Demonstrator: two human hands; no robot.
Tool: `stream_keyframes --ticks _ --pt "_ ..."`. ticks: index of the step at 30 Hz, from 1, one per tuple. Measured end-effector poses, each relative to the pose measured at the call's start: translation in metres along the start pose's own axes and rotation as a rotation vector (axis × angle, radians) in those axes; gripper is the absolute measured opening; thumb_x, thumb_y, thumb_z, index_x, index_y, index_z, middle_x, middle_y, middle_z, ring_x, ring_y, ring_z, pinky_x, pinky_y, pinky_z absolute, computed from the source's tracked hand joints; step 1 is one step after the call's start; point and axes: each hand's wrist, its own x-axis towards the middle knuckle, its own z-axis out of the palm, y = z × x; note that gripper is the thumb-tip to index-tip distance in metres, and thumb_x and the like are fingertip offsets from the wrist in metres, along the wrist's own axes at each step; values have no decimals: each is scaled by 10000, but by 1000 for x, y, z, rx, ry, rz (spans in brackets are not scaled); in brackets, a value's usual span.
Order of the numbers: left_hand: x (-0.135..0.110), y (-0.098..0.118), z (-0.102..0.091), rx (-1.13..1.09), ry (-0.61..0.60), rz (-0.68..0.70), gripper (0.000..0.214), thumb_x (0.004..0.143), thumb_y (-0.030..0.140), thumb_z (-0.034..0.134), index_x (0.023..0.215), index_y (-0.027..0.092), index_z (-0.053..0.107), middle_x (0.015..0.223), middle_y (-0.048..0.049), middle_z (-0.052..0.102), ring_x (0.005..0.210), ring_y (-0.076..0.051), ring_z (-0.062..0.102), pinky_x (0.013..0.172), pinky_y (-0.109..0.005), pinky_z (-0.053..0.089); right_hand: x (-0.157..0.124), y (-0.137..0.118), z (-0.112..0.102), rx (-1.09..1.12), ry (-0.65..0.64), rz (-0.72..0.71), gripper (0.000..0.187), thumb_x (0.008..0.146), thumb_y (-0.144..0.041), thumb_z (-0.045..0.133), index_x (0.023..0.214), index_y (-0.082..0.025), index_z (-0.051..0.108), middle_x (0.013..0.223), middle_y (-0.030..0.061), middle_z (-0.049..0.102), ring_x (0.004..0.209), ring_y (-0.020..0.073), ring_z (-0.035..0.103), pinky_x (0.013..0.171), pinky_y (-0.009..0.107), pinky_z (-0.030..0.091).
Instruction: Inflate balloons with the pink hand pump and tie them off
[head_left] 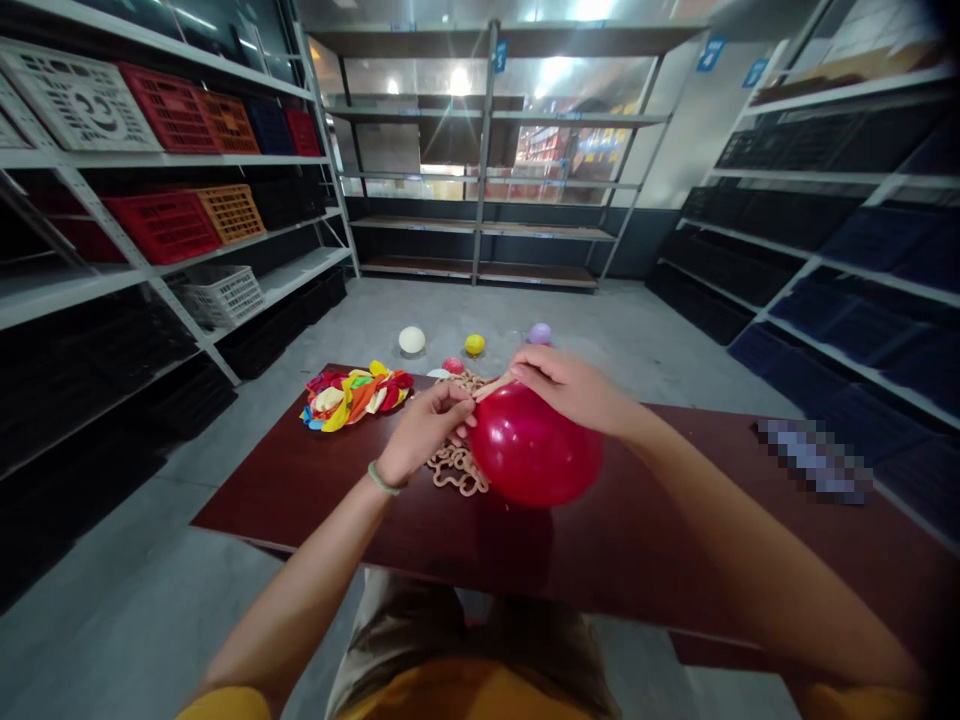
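A shiny red inflated balloon (536, 450) sits over the table between my hands. My left hand (424, 425), with a green band at the wrist, is closed in a pinch at the balloon's left end, around its neck. My right hand (574, 385) arches over the top of the balloon, fingers closed on a tan rubber band (493, 388) stretched toward my left fingers. Whether it loops round the neck, I cannot tell. Below and behind my left hand lies a pile of tan rubber bands (459, 475). Uninflated balloons (356, 395) in many colours are heaped left of it.
The dark red table (315, 490) spans in front of me. A blurred bluish item (814, 460) lies at its right. White (412, 341), yellow (474, 345) and purple balloons (540, 334) show beyond the far edge. Shelves with crates (161, 225) line the left; more racks stand behind and right.
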Motion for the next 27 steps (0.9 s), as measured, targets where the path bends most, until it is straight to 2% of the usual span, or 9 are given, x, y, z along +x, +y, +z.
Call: stream_keyframes --ticks 2,5,8,10,12,17,21,24,27 --pt "-4 -4 -2 -91 24 35 192 860 340 679 869 169 593 710 1 644 577 -88 577 550 -209 472 -9 7 6 137 -11 71 302 1033 -399 383 924 -236 612 925 14 688 828 166 631 731 306 453" --pt "-9 -5 -2 -198 26 66 268 864 319 685 1083 179 620 712 6 655 585 -88 580 561 -204 468 -19 13 11 260 -49 137 315 1025 -434 395 929 -236 620 927 16 691 830 169 638 727 306 466" --pt "-12 2 -2 -219 -89 -5 397 854 258 687 1239 178 631 728 -6 669 598 -86 582 582 -206 471 -23 14 11 299 -45 157 325 1019 -461 402 947 -233 622 934 21 688 840 176 637 727 307 466" --pt "-14 7 -2 -202 -172 -88 390 846 233 687 1228 159 666 743 -21 679 606 -83 588 596 -207 477 -22 14 9 285 -30 150 326 1016 -470 403 959 -231 618 939 25 682 840 180 630 725 307 459" --pt "-15 11 -1 -183 -184 -123 333 842 227 687 1164 142 698 741 -26 681 598 -78 584 597 -207 479 -20 13 6 252 -19 132 321 1016 -469 407 957 -228 611 932 25 673 834 179 618 724 305 447" --pt "-17 10 3 -104 -144 -10 207 861 245 675 1041 143 682 707 -5 655 587 -78 580 583 -200 483 -16 6 -1 177 -29 92 322 1018 -454 401 917 -221 599 885 17 655 795 165 596 710 301 421" --pt "-21 13 4 14 -322 45 155 894 273 646 998 161 622 710 12 624 574 -75 574 552 -191 477 -12 0 -5 131 -73 104 335 1011 -433 418 843 -210 602 819 9 650 750 154 589 685 294 403" --pt "-23 19 3 97 -481 14 123 918 271 607 989 175 583 726 11 617 560 -74 570 530 -188 467 -11 -4 -4 62 -113 51 324 1011 -414 436 823 -205 597 791 -2 646 718 139 573 667 282 381" --pt "-26 26 3 135 -569 -7 126 934 257 575 1037 185 576 774 -4 624 613 -87 592 547 -192 474 -10 -10 -4 -17 -135 -3 320 1021 -388 434 811 -207 595 787 -5 656 713 133 572 673 281 367"
